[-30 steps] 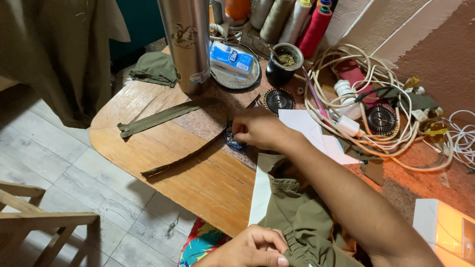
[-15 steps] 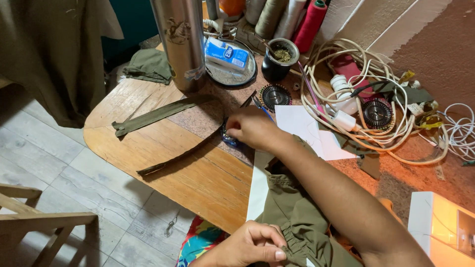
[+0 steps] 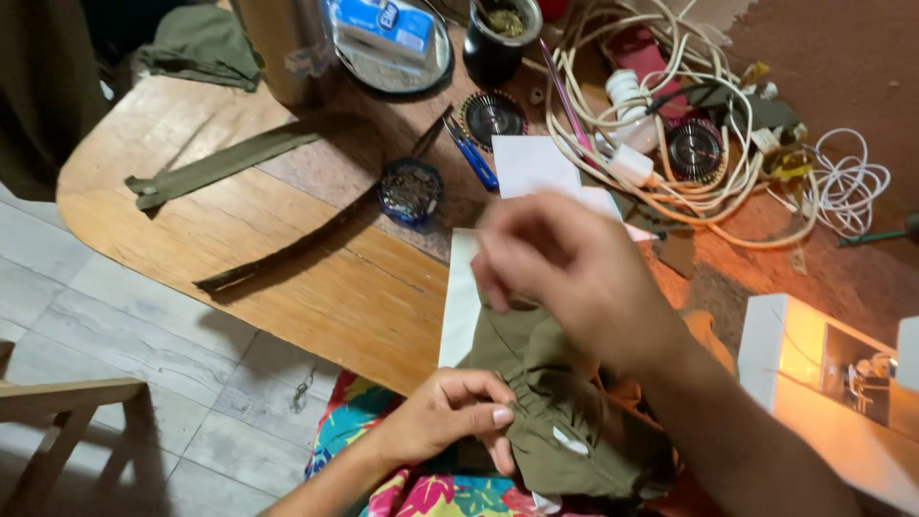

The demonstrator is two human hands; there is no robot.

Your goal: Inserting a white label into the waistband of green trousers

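Note:
An olive green garment (image 3: 546,383) lies bunched at the table's near edge and over my lap. My left hand (image 3: 455,416) pinches its gathered lower edge. My right hand (image 3: 565,268) is blurred and hovers over the garment's upper edge with fingertips pinched together; whether something small sits between them is unclear. A small blue dish of pins (image 3: 410,190) stands on the wooden table (image 3: 239,220) just beyond the garment. White paper (image 3: 462,306) lies under the garment.
An olive fabric strip (image 3: 220,165) and a darker strip (image 3: 287,251) lie to the left. Blue-handled scissors (image 3: 471,153), a round pin wheel (image 3: 491,115), tangled cables (image 3: 670,124), a metal flask (image 3: 278,48) and a tray (image 3: 388,67) crowd the back. A lit white sewing machine (image 3: 823,373) stands on the right.
My right hand has pulled back from the pin dish toward me and now sits over the garment. The view has tilted down and closer. My left hand stays on the fabric.

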